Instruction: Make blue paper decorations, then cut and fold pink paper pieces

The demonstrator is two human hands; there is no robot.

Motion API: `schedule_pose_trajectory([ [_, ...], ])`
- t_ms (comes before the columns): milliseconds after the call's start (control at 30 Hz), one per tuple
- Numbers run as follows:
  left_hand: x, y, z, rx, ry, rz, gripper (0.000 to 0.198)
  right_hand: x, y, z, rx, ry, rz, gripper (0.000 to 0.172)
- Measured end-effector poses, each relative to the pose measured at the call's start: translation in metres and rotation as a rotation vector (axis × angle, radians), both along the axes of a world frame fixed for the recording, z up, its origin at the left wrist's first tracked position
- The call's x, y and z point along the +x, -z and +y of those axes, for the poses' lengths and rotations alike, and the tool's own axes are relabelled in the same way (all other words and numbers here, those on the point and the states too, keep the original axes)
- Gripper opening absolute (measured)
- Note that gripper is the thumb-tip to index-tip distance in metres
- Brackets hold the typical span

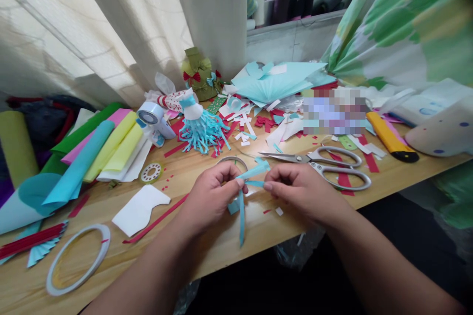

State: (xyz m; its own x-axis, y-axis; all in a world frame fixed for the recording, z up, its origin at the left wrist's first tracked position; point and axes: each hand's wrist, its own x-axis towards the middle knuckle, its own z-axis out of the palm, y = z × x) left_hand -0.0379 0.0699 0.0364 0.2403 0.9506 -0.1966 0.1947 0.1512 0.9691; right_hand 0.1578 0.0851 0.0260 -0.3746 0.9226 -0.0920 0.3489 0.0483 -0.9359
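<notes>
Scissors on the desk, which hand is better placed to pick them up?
Probably the right hand: it lies nearest the scissors, just beside their blades and handles. The left hand sits farther off, beyond the blue paper strips that both hands are pinching.

No legible text, labels, brands or numbers; pixelated patch [334,111] unreadable.
</notes>
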Motion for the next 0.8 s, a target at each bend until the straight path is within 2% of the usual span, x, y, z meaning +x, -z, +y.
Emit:
schedule_pose_trajectory([
  [100,0.000,-0.002,0.000,-0.008,-0.036,-0.038,0.014,0.018,-0.002,0.003,0.043,0.016,-0.067,0.017],
  [300,0.000,-0.003,0.001,-0.019,-0.093,-0.092,0.013,0.052,-0.004,0.000,0.007,0.109,-0.080,0.022],
  [500,0.000,-0.005,0.002,-0.021,-0.120,-0.111,0.014,0.084,0.004,-0.002,0.017,0.241,0.075,0.022],
  [600,0.001,-0.007,0.003,-0.019,-0.117,-0.065,0.015,0.084,0.000,-0.003,0.104,0.341,0.147,0.019],
  [667,0.004,-0.010,0.003,-0.024,-0.101,-0.008,0.016,0.074,-0.008,-0.003,0.195,0.298,0.121,0.021],
  [800,0.013,-0.022,0.001,0.078,0.010,0.145,0.015,0.039,-0.027,-0.002,0.395,0.016,-0.012,0.035],
])
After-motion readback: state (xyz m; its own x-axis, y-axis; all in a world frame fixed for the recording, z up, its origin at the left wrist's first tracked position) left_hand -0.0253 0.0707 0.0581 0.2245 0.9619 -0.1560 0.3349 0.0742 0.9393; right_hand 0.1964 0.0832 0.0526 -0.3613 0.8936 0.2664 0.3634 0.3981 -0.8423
